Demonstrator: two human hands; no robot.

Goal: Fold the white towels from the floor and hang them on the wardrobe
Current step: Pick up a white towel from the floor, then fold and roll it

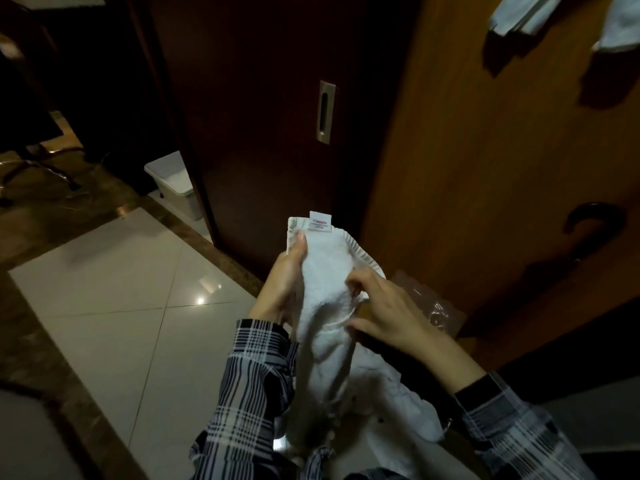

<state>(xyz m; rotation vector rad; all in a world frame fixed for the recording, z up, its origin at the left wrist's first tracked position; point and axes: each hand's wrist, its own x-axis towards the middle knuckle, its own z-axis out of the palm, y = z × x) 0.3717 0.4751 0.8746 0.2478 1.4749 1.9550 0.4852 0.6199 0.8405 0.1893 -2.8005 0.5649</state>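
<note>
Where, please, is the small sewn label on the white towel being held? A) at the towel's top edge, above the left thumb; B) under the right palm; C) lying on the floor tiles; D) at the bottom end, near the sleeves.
A: the label stands up from the top edge of the white towel, just above where the left hand grips it with the thumb on its front, while the right hand pinches the towel lower down.
</note>
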